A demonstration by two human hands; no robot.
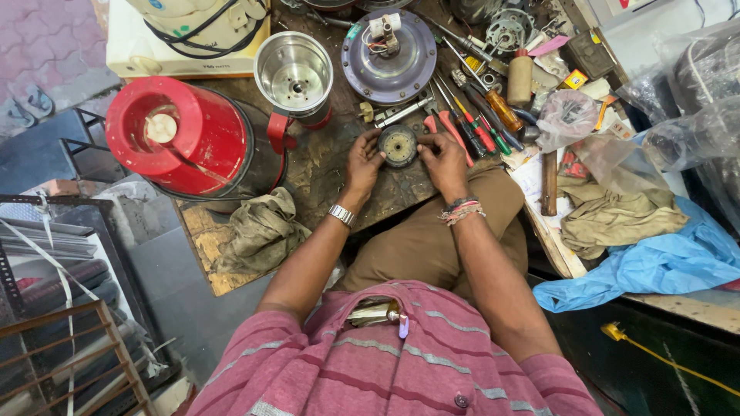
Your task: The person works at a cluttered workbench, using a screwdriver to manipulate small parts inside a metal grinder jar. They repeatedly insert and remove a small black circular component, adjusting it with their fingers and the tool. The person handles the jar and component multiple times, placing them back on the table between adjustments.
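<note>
While both hands, left hand point(364, 160) and right hand point(443, 158), pinch the round black coupler point(399, 145) from either side on the desk point(324, 166), the step looks like fitting or inspecting it. Next move likely needs a screwdriver point(472, 123) lying just beside the right hand.

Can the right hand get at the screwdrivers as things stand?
Probably yes. The right hand is on the round black part, and the screwdrivers lie just beside it on the bench with nothing between. It would have to let go of the part first.

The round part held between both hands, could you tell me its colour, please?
The round disc-shaped part is dark grey-black with a paler centre, in the head view.
</note>
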